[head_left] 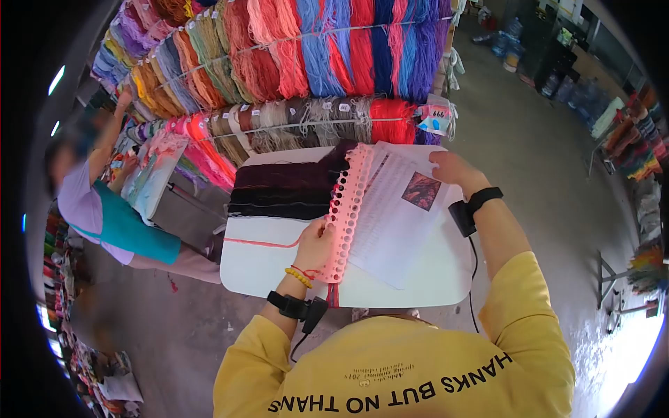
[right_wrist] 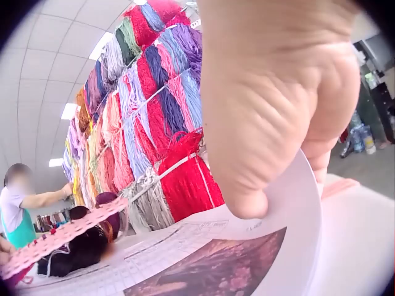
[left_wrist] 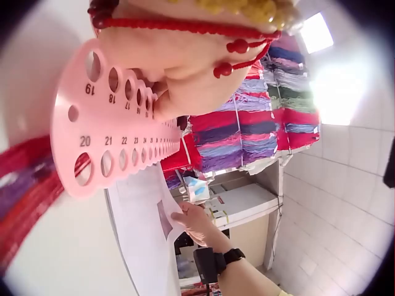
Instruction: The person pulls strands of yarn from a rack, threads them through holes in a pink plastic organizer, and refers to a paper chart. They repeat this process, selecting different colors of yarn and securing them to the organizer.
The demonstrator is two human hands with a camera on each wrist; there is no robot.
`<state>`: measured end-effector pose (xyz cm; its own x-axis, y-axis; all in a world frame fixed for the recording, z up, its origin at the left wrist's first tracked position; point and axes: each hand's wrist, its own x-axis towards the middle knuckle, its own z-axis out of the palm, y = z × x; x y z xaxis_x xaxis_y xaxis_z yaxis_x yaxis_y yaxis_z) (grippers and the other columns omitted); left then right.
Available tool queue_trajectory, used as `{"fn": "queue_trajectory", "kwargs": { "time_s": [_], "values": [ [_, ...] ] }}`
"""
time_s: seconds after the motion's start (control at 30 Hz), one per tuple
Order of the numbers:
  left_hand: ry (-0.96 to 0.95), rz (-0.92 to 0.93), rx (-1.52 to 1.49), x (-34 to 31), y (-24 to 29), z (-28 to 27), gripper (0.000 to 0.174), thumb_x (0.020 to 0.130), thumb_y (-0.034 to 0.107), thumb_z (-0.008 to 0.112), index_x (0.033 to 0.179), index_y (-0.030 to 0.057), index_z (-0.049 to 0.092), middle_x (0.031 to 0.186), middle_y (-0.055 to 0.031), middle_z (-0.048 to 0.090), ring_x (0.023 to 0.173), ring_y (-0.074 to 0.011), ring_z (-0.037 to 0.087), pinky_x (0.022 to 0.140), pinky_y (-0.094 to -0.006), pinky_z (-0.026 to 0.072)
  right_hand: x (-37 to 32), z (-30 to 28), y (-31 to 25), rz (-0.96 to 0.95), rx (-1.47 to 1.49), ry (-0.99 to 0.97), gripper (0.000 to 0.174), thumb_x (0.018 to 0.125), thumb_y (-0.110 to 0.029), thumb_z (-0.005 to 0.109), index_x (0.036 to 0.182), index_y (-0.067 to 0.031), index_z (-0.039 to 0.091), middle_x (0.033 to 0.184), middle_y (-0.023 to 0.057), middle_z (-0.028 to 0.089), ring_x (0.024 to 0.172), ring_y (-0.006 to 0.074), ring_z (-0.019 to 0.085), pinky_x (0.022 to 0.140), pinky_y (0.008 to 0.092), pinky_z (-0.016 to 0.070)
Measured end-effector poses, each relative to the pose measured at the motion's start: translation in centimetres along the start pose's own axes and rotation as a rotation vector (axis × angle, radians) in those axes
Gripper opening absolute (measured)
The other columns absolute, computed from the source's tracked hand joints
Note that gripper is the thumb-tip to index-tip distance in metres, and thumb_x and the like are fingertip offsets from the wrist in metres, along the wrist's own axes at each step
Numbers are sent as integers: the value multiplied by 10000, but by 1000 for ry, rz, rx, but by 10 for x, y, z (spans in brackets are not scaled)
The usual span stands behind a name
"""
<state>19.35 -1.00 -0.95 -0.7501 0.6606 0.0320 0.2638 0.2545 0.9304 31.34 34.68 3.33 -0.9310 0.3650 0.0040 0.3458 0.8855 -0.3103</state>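
Observation:
A pink holed card (head_left: 344, 223) with printed numbers (left_wrist: 111, 132) lies along the middle of the white board, dark thread (head_left: 279, 189) spread to its left. My left hand (head_left: 315, 244) holds the card's left edge near its lower end, thumb and fingers pinching it in the left wrist view (left_wrist: 179, 80). Printed sheets with a dark picture (head_left: 421, 191) lie right of the card. My right hand (head_left: 456, 171) grips their upper right corner, and the paper (right_wrist: 296, 203) bends up under the thumb in the right wrist view.
A strand of pink thread (head_left: 265, 243) lies on the white board (head_left: 439, 279). Behind it hang racks of coloured yarn (head_left: 348, 63), with a tag (head_left: 436, 118) at the end. A person in a teal apron (head_left: 139, 223) stands at the left, reaching to the yarn.

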Motion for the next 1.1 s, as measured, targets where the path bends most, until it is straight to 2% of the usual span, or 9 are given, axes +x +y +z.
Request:
{"fn": "queue_trajectory", "kwargs": {
  "time_s": [0.23,0.43,0.5,0.6,0.67,0.77,0.8,0.87,1.1],
  "values": [
    [-125,-96,-170,15,-4,-4,169,862,140,539,831,-26,542,674,-19,511,607,-79,451,553,-246,393,-3,1,-8,29,-175,-72,255,741,-110,541,987,-47,560,1014,167,589,986,321,550,830,403,451],
    [-228,-112,-144,23,1,6,182,845,122,543,763,-40,563,654,-15,533,571,-76,471,540,-226,404,-21,18,-8,172,-60,506,249,798,-190,551,1012,-66,571,1004,136,598,941,318,575,825,392,464],
    [-263,-207,-282,23,8,4,180,836,109,539,746,-43,573,656,-21,547,570,-79,493,531,-225,412,-42,10,17,492,46,656,222,823,-192,530,996,-63,584,991,136,604,907,321,586,801,391,472],
    [-382,-297,-366,26,4,-3,140,836,87,544,854,-41,598,750,-33,582,649,-92,549,587,-226,456,-101,-31,40,693,228,1128,211,832,-182,557,981,-41,605,869,100,627,756,209,605,695,316,486],
    [-452,-326,-384,29,3,-6,154,837,78,549,921,-38,607,804,-40,598,703,-103,579,631,-232,484,-129,-46,39,598,774,1419,188,859,-147,563,962,5,602,773,29,593,631,97,531,565,243,455],
    [-473,-334,-427,28,11,-5,166,828,75,553,942,-35,602,799,-39,601,703,-103,583,630,-230,486,-139,-46,-69,483,858,1171,142,867,-107,544,956,-14,604,768,13,583,631,88,534,577,205,448],
    [-459,-320,-458,27,12,-3,172,821,73,552,945,-36,600,778,-34,598,674,-92,572,603,-217,471,-132,-38,-116,579,1012,977,133,855,-82,549,957,-13,600,767,16,588,643,93,554,607,220,459],
    [-470,-308,-492,27,11,-3,194,820,67,553,983,-35,584,809,-44,601,697,-100,578,625,-223,477,-119,14,-159,442,978,532,160,837,-52,548,984,-1,585,775,48,614,648,114,580,623,250,479],
    [-551,-298,-513,33,10,-5,249,832,51,551,1064,-38,549,954,-94,607,809,-149,615,731,-264,516,-87,91,-210,377,999,306,139,837,-98,555,909,19,569,712,89,615,624,125,603,569,267,486]
  ]
}}
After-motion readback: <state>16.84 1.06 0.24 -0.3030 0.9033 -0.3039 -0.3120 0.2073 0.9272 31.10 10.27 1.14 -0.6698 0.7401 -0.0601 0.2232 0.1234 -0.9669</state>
